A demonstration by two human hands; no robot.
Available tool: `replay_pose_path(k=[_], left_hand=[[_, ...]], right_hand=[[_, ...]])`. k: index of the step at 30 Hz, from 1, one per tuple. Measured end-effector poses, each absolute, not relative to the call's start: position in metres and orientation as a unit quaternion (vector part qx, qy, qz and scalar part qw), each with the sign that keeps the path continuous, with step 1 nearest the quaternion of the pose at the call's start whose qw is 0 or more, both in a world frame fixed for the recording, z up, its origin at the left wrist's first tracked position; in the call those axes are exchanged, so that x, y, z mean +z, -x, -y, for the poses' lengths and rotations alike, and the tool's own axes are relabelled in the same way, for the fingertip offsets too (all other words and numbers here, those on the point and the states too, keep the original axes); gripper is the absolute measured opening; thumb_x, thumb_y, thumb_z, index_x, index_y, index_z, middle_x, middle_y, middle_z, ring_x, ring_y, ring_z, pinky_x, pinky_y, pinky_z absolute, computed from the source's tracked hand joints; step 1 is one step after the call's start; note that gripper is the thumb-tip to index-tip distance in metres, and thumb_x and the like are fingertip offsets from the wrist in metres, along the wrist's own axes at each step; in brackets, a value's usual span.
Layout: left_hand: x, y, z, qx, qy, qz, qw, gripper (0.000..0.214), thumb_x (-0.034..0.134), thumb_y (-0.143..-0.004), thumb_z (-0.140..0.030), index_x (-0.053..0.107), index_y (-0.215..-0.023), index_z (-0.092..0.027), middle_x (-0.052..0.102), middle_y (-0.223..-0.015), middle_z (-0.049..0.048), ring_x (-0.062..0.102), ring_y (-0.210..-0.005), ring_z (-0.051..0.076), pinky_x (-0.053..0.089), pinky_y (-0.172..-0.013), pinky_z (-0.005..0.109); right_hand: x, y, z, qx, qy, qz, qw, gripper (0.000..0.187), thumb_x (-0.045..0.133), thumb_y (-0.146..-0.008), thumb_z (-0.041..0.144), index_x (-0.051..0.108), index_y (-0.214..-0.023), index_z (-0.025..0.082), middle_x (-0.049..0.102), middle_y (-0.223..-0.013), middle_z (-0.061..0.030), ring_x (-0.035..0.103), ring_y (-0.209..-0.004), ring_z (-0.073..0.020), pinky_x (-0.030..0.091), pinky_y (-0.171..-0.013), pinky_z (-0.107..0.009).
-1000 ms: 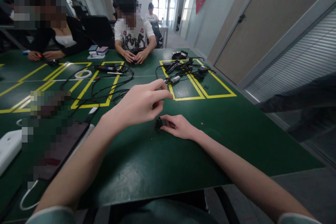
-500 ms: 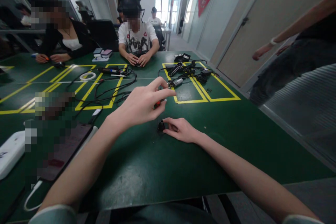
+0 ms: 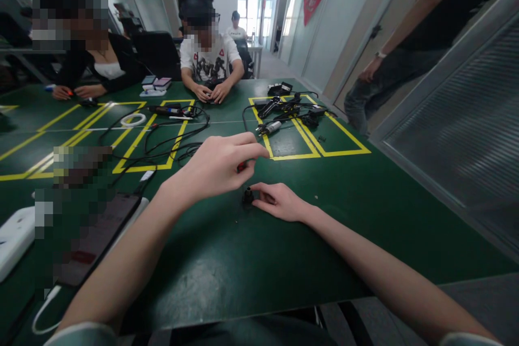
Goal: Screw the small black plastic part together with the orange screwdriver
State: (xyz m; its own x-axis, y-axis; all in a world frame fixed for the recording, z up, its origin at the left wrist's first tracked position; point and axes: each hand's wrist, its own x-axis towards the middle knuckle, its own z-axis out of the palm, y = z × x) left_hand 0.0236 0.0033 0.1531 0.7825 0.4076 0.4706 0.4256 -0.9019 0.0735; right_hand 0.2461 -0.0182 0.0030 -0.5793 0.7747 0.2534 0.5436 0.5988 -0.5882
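Just above the table, left of centre, my left hand (image 3: 227, 165) is closed with fingers curled around a small orange-red object (image 3: 241, 166). Most of that object is hidden behind the fingers, so its kind does not show. Lower and to the right, my right hand (image 3: 279, 200) rests on the table. Its thumb and forefinger pinch the side of a small black part (image 3: 247, 195) with a short upright tube on top, which stands on the green table (image 3: 227, 265). My left fingertips are above this black part, apart from it.
Black cables and adapters (image 3: 284, 108) lie inside yellow tape at the far right. On the left are a phone (image 3: 95, 238), a white power strip (image 3: 16, 232) and cables (image 3: 178, 138). Two people sit across the table; another person (image 3: 413, 38) stands at right.
My left hand has dropped slightly toward the black part. My right hand keeps its grip in place. The standing person on the right has moved leftward.
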Motion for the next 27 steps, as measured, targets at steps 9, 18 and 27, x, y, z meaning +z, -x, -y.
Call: replay_pose_path(k=[9, 18, 27], left_hand=[[0.1567, -0.0251, -0.0006, -0.244, 0.947, 0.208, 0.019, 0.045, 0.052, -0.086, -0.008, 0.071, -0.125, -0.019, 0.072, -0.11, 0.0073, 0.067, -0.085, 0.016, 0.048, -0.073, 0.027], [0.1574, -0.0275, 0.0004, -0.24, 0.947, 0.212, 0.033, 0.041, 0.054, -0.087, -0.012, 0.072, -0.123, -0.017, 0.072, -0.096, 0.0049, 0.067, -0.084, 0.018, 0.048, -0.073, 0.029], [0.1547, -0.0276, -0.0001, -0.242, 0.943, 0.229, 0.024, 0.039, 0.048, -0.093, -0.011, 0.072, -0.123, -0.02, 0.073, -0.107, 0.0047, 0.064, -0.073, 0.012, 0.042, -0.063, 0.025]], right_hand=[[0.003, -0.2486, 0.0192, 0.207, 0.366, 0.871, 0.253, 0.035, 0.062, -0.103, 0.034, 0.067, -0.132, 0.015, 0.067, -0.072, 0.0017, 0.055, -0.057, -0.0134, 0.039, -0.061, -0.025], [0.004, -0.2478, 0.0203, 0.215, 0.375, 0.869, 0.242, 0.035, 0.062, -0.102, 0.034, 0.069, -0.13, 0.015, 0.069, -0.074, 0.0003, 0.057, -0.058, -0.0139, 0.04, -0.062, -0.025], [0.0056, -0.2481, 0.0213, 0.224, 0.382, 0.862, 0.245, 0.033, 0.061, -0.102, 0.033, 0.069, -0.129, 0.016, 0.069, -0.072, 0.0011, 0.055, -0.057, -0.0131, 0.04, -0.062, -0.025]])
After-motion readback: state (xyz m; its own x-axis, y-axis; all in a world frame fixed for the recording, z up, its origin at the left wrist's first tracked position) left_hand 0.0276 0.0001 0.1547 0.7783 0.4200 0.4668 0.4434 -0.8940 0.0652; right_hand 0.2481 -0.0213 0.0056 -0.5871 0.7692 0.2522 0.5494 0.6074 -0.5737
